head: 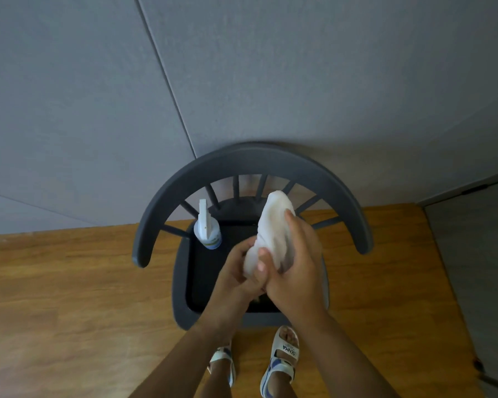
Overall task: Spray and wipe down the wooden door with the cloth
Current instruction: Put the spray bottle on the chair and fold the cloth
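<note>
Presently I am bunching the white cloth above the chair, left hand and right hand both grasping it for wiping, while the spray bottle is standing on the seat.

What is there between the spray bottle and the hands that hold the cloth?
In the head view, only the bare dark seat of the chair lies between the spray bottle and the left hand, which grips the white cloth together with the right hand.

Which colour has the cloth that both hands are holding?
The cloth is white; the head view shows it clearly, above the dark chair seat.
</note>
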Motion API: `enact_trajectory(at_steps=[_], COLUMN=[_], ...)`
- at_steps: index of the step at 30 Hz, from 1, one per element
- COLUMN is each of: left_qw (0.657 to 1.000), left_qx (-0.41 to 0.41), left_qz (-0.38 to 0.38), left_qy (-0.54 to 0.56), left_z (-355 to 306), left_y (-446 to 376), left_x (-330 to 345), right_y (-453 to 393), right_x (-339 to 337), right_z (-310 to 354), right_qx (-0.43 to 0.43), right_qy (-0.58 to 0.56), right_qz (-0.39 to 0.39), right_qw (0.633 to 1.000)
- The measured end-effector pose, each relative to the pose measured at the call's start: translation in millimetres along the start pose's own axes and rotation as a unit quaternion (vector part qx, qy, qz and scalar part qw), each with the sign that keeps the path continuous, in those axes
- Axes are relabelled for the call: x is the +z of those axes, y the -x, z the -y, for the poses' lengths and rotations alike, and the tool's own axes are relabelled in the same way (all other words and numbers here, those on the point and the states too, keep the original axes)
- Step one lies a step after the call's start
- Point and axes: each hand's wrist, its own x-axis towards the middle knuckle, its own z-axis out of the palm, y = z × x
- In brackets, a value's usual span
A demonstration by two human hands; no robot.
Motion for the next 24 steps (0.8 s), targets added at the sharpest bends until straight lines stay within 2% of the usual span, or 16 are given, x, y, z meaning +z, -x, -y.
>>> enact_trajectory(at_steps=[3,7,11,14,17,24], left_qw=[0.997,0.993,0.980,0.972,0.975,0.985], left_qx=[0.042,0.062,0.073,0.076,0.094,0.131], left_qz=[-0.012,0.014,0.079,0.090,0.079,-0.012], left_qy=[-0.070,-0.099,-0.170,-0.201,-0.184,-0.110], left_z=[-5,-23,-40,-53,-62,-64], left_y=[-10,-14,-17,-16,-13,8], left_x=[-4,-20,-28,-23,-21,-6], right_y=[-1,-22,-48,-57,-56,-19], right_x=[-17,-51,-82,-91,-99,-114], right_z=[9,7,-14,-25,-23,15], right_qx=[0.077,0.214,0.207,0.158,0.130,0.015], right_qy=[-0.105,-0.274,-0.314,-0.278,-0.269,-0.226], right_qz=[0.030,0.085,0.243,0.312,0.293,0.145], right_qw=[0.991,0.934,0.894,0.895,0.908,0.963])
